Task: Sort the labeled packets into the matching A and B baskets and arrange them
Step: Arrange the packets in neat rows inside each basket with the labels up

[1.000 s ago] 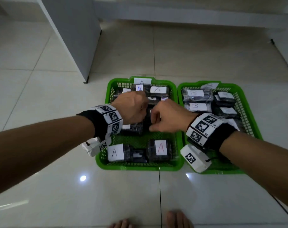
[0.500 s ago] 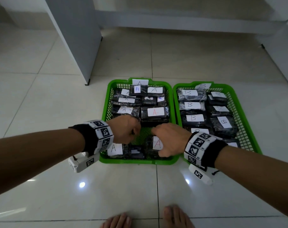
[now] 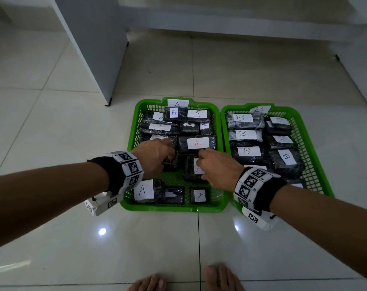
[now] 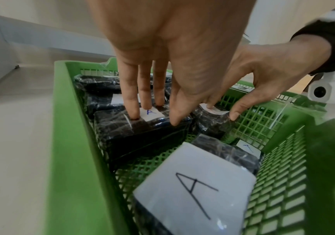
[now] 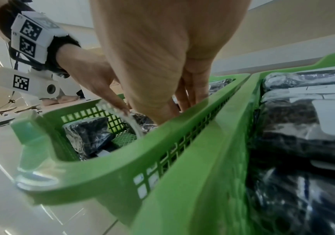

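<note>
Two green baskets sit side by side on the floor. The A basket on the left holds several black wrapped packets with white A labels. The B basket on the right holds several B packets. My left hand reaches into the middle of the A basket. Its fingers lie on top of a blue-A packet and its thumb pinches the near edge. My right hand is just beside it, pinching a red-A packet with fingers on the label and thumb on its side.
Another row of A packets lies along the A basket's near wall. A grey-white furniture panel stands at the back left. My bare feet are at the bottom edge. Glossy floor tiles surround the baskets.
Both hands have come away from the basket's near row and moved farther in, to the middle. The red-A packet has moved with the right hand from the near row.
</note>
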